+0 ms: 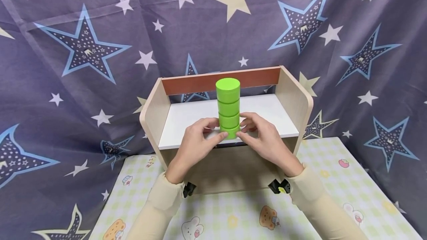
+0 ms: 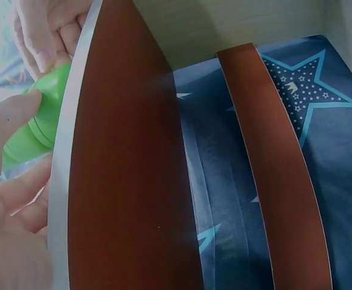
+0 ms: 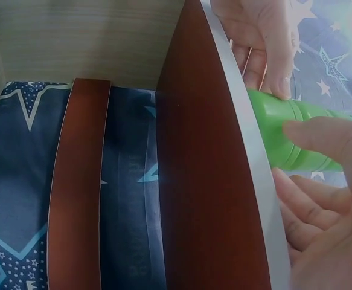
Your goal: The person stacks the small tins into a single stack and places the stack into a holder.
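A tall stack of bright green, round cup-like pieces [image 1: 228, 101] stands upright at the front edge of the white shelf top [image 1: 263, 110]. It widens toward its flat, closed top. My left hand [image 1: 198, 140] holds the lowest piece from the left, thumb on its near side. From the right, my right hand [image 1: 263, 136] grips the same piece, its thumb close to the other one. Both wrist views show the green stack [image 2: 46, 109] [image 3: 278, 121] beside the white shelf edge, with the thumbs against it. Some fingertips are hidden behind the stack.
The small wooden shelf unit [image 1: 295, 95] has raised side panels and a reddish-brown back rail [image 1: 197, 83]. It stands on a table with a green checked cartoon cloth [image 1: 230, 214]. A star-patterned curtain [image 1: 110, 29] hangs behind and on both sides.
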Demonstrator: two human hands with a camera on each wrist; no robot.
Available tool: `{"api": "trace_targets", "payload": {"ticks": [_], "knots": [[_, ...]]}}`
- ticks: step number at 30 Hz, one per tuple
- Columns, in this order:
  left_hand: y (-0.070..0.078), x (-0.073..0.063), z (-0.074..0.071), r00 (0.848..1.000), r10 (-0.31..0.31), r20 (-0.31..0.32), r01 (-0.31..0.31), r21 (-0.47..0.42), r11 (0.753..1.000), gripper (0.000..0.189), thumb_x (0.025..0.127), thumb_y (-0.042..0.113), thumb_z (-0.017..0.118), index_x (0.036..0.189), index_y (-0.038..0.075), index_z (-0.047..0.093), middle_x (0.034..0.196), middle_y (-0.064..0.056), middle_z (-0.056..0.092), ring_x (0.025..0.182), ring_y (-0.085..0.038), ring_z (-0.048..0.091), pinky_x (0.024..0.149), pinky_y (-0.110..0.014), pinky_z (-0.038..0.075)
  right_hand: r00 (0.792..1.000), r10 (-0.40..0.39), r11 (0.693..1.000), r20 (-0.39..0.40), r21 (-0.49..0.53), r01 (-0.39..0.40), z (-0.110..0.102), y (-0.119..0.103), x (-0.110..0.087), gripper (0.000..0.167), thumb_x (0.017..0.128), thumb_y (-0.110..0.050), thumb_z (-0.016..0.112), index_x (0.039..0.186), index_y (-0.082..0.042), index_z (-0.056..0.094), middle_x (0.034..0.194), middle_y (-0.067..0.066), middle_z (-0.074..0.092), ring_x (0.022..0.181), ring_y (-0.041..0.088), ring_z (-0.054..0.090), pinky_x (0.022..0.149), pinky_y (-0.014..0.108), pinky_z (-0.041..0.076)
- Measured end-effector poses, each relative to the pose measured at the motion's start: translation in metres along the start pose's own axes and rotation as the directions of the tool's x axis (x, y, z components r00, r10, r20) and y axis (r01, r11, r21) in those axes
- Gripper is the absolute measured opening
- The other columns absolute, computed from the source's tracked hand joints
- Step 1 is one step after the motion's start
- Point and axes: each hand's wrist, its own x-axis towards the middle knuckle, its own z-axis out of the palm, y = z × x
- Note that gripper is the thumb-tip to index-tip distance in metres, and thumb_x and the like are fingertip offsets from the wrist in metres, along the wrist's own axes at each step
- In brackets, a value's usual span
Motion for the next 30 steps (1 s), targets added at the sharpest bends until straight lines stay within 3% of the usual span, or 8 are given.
{"api": "trace_targets", "payload": {"ticks": [9,19,30], "knots": [[-0.0001,0.0007,0.0021,0.998,-0.015,-0.067,0.009,-0.092,0.996,0.029,0.084,0.020,0.084,0.106,0.010,0.068,0.084,0.005,0.071,0.080,-0.010,0.068,0.080,-0.038,0.057,1.000,0.005,1.000,-0.019,-0.003,-0.005,0.0010,0.0002,0.0008,0.053,0.089,-0.009,0.077,0.136,-0.004,0.052,0.097,0.003,0.068,0.087,0.014,0.065,0.080,0.037,0.054],[-0.0019,-0.0011,0.0020,0.999,-0.030,-0.042,0.027,-0.059,0.998,0.012,0.092,0.016,0.076,0.100,0.013,0.069,0.094,0.005,0.070,0.086,-0.007,0.066,0.080,-0.028,0.055,1.000,0.019,1.000,-0.015,0.006,-0.019,0.0020,0.0010,-0.0001,0.050,0.092,-0.009,0.074,0.136,-0.004,0.051,0.104,0.004,0.072,0.088,0.014,0.067,0.079,0.037,0.055],[-0.0026,-0.0019,0.0009,0.999,-0.030,-0.045,0.028,-0.028,0.999,0.013,0.092,0.021,0.075,0.102,0.013,0.073,0.099,0.003,0.072,0.092,-0.006,0.067,0.082,-0.030,0.055,0.999,0.030,0.999,0.032,-0.031,-0.029,0.0012,0.0004,0.0027,0.049,0.096,-0.012,0.069,0.140,-0.006,0.048,0.118,0.009,0.070,0.095,0.017,0.068,0.084,0.038,0.054]]}}
